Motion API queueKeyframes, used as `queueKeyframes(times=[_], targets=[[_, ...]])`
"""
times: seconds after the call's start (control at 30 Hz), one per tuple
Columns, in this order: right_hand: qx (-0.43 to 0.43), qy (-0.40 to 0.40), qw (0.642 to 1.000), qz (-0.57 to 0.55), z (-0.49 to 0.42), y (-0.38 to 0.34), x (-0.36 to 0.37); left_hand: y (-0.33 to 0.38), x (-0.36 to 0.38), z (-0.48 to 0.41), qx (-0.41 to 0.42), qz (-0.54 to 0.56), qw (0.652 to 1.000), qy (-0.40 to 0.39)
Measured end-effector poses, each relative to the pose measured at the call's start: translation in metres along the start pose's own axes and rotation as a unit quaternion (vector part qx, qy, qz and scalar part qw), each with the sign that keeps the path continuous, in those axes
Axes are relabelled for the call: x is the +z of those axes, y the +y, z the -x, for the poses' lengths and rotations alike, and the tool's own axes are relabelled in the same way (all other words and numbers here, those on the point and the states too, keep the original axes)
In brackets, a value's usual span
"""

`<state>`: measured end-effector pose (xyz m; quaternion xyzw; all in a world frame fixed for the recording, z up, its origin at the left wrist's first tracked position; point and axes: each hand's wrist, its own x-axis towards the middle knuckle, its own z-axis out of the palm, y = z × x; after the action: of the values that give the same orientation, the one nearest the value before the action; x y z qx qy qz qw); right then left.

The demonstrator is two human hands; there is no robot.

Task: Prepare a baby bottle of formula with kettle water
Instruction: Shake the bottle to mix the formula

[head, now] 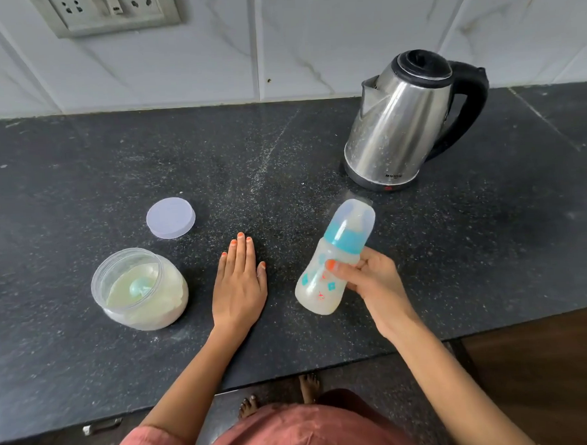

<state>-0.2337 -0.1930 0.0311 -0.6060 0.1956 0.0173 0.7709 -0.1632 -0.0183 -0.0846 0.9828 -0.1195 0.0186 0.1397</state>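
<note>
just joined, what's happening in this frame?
A person is making formula. The right hand grips the capped baby bottle, which is tilted and holds milky liquid. The left hand rests flat on the countertop. The formula jar stands open with the scoop in the powder, its lid lying nearby. The kettle stands upright, untouched.

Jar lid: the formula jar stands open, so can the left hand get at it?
Probably yes: the left hand lies flat and free on the counter, and the jar lid sits just ahead with nothing between.
</note>
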Motion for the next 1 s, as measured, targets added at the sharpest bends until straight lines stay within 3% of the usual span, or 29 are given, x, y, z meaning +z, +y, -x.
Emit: queueKeyframes(times=[0.07,0.17,0.33,0.4,0.5,0.53,0.7,0.77,0.87,0.93,1.0], targets=[[-0.001,0.03,0.997,-0.074,-0.005,-0.006,-0.003,0.001,-0.001,0.0,0.0,0.001,1.0,0.001],[-0.018,0.107,0.959,-0.26,-0.015,-0.013,-0.003,0.0,0.0,0.0,0.001,-0.001,1.0,0.001],[0.003,0.008,1.0,-0.025,0.001,-0.004,0.004,0.0,0.0,0.0,-0.002,0.0,1.0,-0.006],[-0.009,0.02,0.999,-0.045,-0.002,-0.007,0.001,0.0,-0.001,0.001,-0.003,0.0,1.0,0.0],[-0.036,0.107,0.97,-0.214,-0.013,-0.014,-0.001,0.0,0.001,0.001,0.0,-0.002,1.0,-0.001],[-0.042,0.116,0.967,-0.223,-0.013,-0.013,0.001,0.0,0.001,0.0,0.001,-0.002,1.0,-0.002],[-0.019,0.007,1.0,-0.001,0.005,-0.004,0.007,0.0,0.001,0.0,0.0,-0.004,1.0,-0.002],[-0.035,0.036,0.997,-0.054,0.0,-0.01,0.002,0.0,0.0,0.0,0.0,-0.004,1.0,-0.003],[-0.069,0.135,0.963,-0.221,-0.014,-0.016,0.002,0.0,0.0,0.0,0.001,-0.003,1.0,0.0],[-0.062,0.124,0.97,-0.201,-0.014,-0.009,0.007,0.0,0.0,0.0,0.003,-0.004,1.0,0.002],[-0.028,0.061,0.995,-0.077,-0.006,0.0,0.011,0.0,0.0,0.0,0.003,-0.004,1.0,-0.001]])
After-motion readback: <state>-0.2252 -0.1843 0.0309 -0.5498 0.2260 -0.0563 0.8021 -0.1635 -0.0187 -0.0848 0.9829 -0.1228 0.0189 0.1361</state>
